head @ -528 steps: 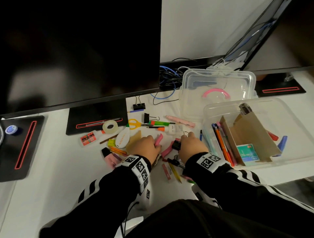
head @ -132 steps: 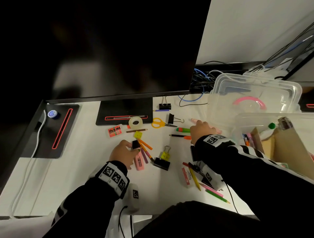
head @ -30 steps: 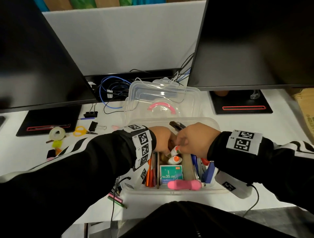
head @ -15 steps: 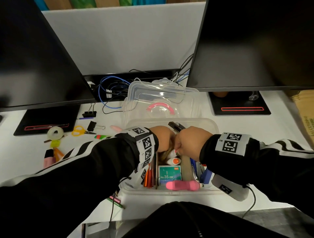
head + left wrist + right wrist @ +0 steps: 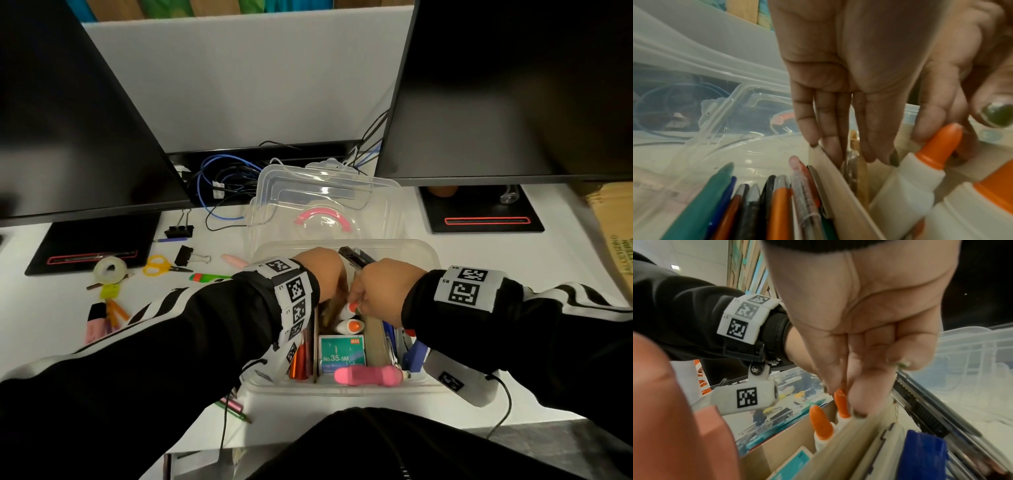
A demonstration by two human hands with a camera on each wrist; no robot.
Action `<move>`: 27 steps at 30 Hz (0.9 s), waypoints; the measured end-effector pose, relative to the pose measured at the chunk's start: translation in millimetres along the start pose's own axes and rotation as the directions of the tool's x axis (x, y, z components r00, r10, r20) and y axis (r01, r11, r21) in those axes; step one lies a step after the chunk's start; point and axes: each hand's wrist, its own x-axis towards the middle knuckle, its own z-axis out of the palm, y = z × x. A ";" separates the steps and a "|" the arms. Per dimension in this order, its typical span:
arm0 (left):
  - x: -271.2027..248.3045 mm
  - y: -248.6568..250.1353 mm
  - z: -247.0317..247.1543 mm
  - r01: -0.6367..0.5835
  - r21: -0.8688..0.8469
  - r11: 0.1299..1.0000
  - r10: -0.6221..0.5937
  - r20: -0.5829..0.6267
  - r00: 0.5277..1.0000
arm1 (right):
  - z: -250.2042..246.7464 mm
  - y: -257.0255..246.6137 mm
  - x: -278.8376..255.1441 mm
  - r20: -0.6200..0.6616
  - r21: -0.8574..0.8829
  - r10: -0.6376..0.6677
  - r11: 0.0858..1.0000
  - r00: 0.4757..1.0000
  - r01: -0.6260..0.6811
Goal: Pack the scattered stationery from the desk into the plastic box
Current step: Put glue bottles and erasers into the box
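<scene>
Glue bottle lowered, right hand seemingly pinching, plastic box

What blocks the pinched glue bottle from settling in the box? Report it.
Nothing solid. The glue bottle pinched by the right hand is already inside the cardboard compartment; straight fingers of the left hand sit beside it, and a second glue bottle lies alongside.

The plastic box sits at the lower centre of the head view on the table, its lid just behind it. Both hands, left hand and right hand, meet inside the box. Tape roll, scissors and binder clips lie at centre left.
</scene>
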 end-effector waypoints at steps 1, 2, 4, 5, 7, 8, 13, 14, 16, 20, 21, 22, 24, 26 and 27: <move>0.6 -1.1 -1.2 0.012 -0.006 1.000 -0.012 -0.026 1.000 | -0.2 -0.5 0.5 0.007 -0.002 0.004 1.000 1.000 -0.004; 0.9 -2.0 -1.6 0.028 -0.009 1.000 -0.028 -0.051 0.998 | -0.3 -0.5 1.2 0.017 -0.001 0.009 1.000 1.000 -0.009; 1.5 -2.8 -1.0 0.065 -0.023 0.998 -0.067 -0.088 0.994 | -1.7 0.2 1.3 0.038 0.006 0.020 1.000 0.999 -0.021; 1.4 -2.5 -0.3 0.076 -0.026 0.997 -0.079 -0.102 0.992 | -2.6 0.5 1.1 0.046 0.003 0.023 1.000 0.999 -0.023; 0.5 -1.6 1.0 0.086 -0.027 0.996 -0.089 -0.133 0.987 | -3.5 0.3 1.4 0.062 -0.011 0.025 1.000 0.998 -0.024; -0.6 -1.2 1.2 0.088 -0.032 0.996 -0.092 -0.156 0.984 | -2.9 0.3 1.7 0.068 -0.014 0.027 1.000 0.997 -0.026; -7.3 -0.9 3.8 0.075 -0.096 0.993 -0.095 -0.224 0.970 | 1.5 4.1 -0.1 0.044 0.018 0.032 0.999 0.999 -0.032; -8.1 -1.1 4.6 0.076 -0.107 0.991 -0.100 -0.241 0.965 | 0.7 5.2 -1.8 0.023 0.033 0.037 0.999 0.999 -0.038; -8.4 -2.5 4.7 0.090 -0.109 0.990 -0.115 -0.255 0.960 | -3.4 3.9 -6.6 0.019 0.032 0.020 0.999 1.000 -0.020; -6.9 -7.1 1.0 0.134 -0.076 0.988 -0.149 -0.247 0.957 | -6.3 -0.3 -11.4 0.070 -0.081 -0.021 0.996 0.997 0.027; -7.1 -8.8 0.3 0.154 -0.060 0.986 -0.164 -0.250 0.954 | -6.4 -1.2 -11.7 0.083 -0.093 -0.018 0.995 0.996 0.026; -7.5 -10.6 -0.3 0.173 -0.040 0.984 -0.177 -0.250 0.952 | -6.1 -1.5 -11.6 0.109 -0.110 -0.026 0.993 0.994 0.038; -8.5 -13.5 -1.5 0.201 -0.018 0.979 -0.199 -0.239 0.950 | -5.9 -2.0 -12.5 0.157 -0.114 -0.064 0.990 0.986 0.082; -8.6 -15.7 -2.0 0.215 -0.021 0.976 -0.214 -0.216 0.953 | -6.2 -3.6 -14.5 0.175 -0.091 -0.087 0.990 0.981 0.104; -8.1 -16.8 -2.2 0.218 -0.023 0.976 -0.218 -0.204 0.954 | -6.2 -4.1 -14.5 0.169 -0.097 -0.096 0.989 0.981 0.113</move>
